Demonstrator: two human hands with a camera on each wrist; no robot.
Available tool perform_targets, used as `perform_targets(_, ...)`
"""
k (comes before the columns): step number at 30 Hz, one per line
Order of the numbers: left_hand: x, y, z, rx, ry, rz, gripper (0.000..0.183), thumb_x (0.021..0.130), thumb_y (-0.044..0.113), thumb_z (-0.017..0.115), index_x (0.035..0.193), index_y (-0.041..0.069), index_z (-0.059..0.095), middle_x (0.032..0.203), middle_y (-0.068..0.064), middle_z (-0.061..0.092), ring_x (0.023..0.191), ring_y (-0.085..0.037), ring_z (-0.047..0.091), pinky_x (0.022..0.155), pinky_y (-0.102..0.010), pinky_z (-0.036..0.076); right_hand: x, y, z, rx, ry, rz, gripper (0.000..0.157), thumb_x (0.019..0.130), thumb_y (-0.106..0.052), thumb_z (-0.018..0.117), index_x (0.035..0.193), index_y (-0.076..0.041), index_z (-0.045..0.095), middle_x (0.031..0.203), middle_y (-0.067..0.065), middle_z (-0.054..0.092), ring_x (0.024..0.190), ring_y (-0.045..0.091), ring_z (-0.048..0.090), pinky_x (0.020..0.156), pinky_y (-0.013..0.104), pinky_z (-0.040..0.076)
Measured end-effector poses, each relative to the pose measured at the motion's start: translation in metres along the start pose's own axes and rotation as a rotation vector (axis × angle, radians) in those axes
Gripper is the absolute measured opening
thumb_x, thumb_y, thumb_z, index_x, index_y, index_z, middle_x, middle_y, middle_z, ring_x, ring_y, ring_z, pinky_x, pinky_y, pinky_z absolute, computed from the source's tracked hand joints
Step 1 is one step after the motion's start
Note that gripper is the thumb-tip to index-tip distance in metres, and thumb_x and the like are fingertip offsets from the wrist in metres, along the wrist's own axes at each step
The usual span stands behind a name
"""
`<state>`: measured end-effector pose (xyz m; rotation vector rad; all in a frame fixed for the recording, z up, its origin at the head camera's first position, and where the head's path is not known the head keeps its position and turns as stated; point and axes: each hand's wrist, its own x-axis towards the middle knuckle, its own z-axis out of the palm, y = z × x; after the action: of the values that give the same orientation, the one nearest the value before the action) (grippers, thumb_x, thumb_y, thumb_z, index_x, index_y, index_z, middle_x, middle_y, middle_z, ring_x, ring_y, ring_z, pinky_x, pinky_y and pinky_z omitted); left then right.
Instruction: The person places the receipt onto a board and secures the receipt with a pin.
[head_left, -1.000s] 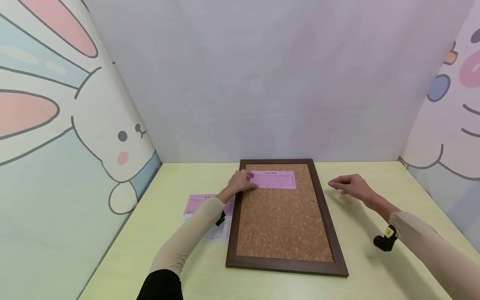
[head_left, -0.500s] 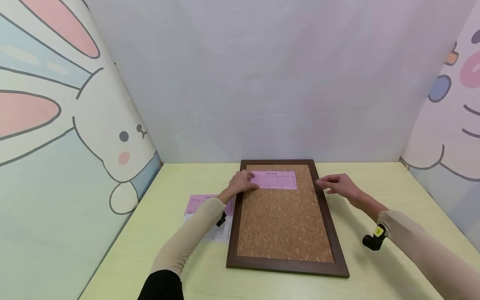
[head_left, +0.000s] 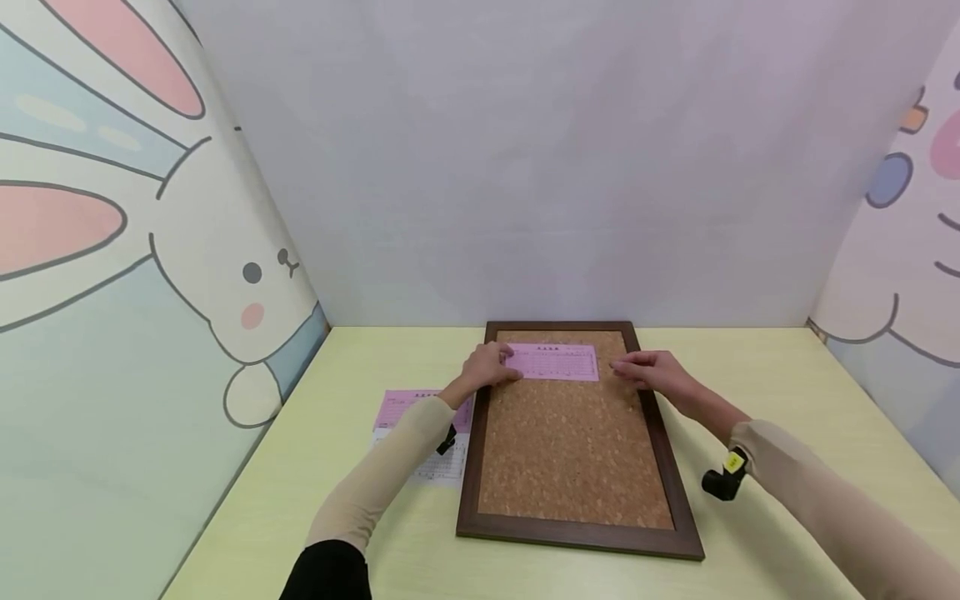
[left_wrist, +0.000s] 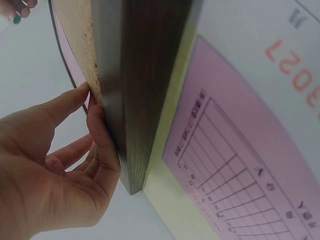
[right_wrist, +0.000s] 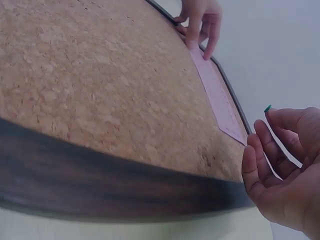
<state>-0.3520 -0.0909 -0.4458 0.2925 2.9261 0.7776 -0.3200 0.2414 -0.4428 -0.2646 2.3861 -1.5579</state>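
So, slip (head_left: pixel 558 362) (pink) on corkboard (head_left: pixel 573 454), tack (right_wrist: pixel 268 108)

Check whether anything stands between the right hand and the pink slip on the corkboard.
Nothing visible does. Only bare cork separates the right hand from the pink slip's right end; the left hand holds its left end.

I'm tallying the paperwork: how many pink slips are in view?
2. One pink slip lies on the cork board, the left hand at its left end; another lies on the table, left of the board, partly behind the left forearm. Others may be hidden.
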Motion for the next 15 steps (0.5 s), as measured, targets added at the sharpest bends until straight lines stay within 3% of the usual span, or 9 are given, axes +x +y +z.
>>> perform_targets(4,0.001,0.000,0.001,0.001,0.003,-0.007,0.052,0.089,0.031,0.080,0.132,0.006,0.067,0.117,-0.013,0.071,0.066,-0.011,0.054,0.054,-0.022,0.038,0.007,-0.002,0.017,-0.078,0.033,-0.046,0.042,0.101,-0.028,0.066,0.123,0.007,0.068,0.115,0.019,0.073,0.089,0.012,0.065,0.075,0.027,0.054)
perform_targets(9,0.001,0.000,0.001,0.000,0.006,-0.008,0.052,0.089,0.032,0.080,0.132,0.006,0.067,0.118,-0.013,0.071,0.070,-0.012,0.056,0.057,-0.022,0.039,0.016,0.000,0.035,-0.248,0.078,-0.132,0.027,0.097,-0.025,0.072,0.111,-0.002,0.078,0.105,0.015,0.074,0.072,0.013,0.050,0.058,0.025,0.040)
perform_targets(15,0.000,0.002,0.001,-0.003,0.003,-0.015,0.051,0.089,0.031,0.080,0.132,0.006,0.067,0.118,-0.013,0.071,0.072,-0.013,0.054,0.057,-0.023,0.038,0.024,0.007,0.042,-0.383,0.075,-0.297,0.013,0.093,-0.015,0.075,0.098,-0.005,0.081,0.107,0.017,0.075,0.070,0.013,0.048,0.052,0.023,0.035)
